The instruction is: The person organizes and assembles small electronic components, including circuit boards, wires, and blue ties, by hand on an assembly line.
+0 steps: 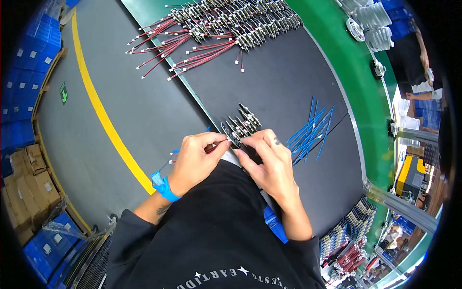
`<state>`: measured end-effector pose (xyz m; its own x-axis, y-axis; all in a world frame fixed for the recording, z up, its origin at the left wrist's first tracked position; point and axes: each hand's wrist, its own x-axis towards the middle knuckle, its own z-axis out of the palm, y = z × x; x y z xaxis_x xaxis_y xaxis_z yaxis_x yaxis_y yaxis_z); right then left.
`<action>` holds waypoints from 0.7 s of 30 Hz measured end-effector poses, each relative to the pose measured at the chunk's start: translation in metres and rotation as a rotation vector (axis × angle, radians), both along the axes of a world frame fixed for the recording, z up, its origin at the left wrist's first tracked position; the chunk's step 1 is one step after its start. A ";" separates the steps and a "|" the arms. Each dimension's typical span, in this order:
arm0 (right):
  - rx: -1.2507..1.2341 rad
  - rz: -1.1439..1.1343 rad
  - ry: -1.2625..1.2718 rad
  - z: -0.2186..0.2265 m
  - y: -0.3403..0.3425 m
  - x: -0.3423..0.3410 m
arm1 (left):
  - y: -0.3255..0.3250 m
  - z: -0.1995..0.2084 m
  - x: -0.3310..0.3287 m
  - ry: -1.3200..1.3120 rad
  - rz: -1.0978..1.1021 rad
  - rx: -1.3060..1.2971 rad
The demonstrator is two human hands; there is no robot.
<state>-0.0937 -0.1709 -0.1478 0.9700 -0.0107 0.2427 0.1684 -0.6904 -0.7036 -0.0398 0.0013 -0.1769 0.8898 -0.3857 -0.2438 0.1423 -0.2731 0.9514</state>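
Close to my body, at the table's near edge, both hands meet over a small dark circuit board [234, 138]. My left hand [196, 156] is closed, thumb and forefinger pinching at the board's left side. Dark red wires [211, 147] run under its fingers, and small white connectors show beyond its wrist. My right hand [273, 166] is closed on the board's right side with thumb and fingertips. What exactly the fingertips press is partly hidden. Just beyond stands a short row of similar boards [248, 119]. A blue band [167, 190] circles my left wrist.
A large cluster of boards [245, 26] with red wires lies at the table's far end. Thin blue strips [308, 131] lie right of my hands on the black mat [269, 79]. More stacked parts [353, 226] stand lower right. A yellow floor line [98, 103] runs left.
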 end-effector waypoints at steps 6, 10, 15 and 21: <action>-0.097 0.025 -0.088 -0.001 0.010 0.005 | -0.001 -0.007 -0.006 -0.075 0.050 -0.099; -0.159 0.053 -0.072 -0.004 0.015 0.006 | 0.001 -0.003 -0.007 -0.004 0.009 -0.030; -0.067 0.071 -0.029 -0.005 0.013 0.010 | 0.004 0.003 -0.007 -0.152 -0.043 0.062; 0.070 -0.187 0.148 -0.011 -0.017 0.026 | 0.005 0.004 0.005 -0.263 -0.059 0.112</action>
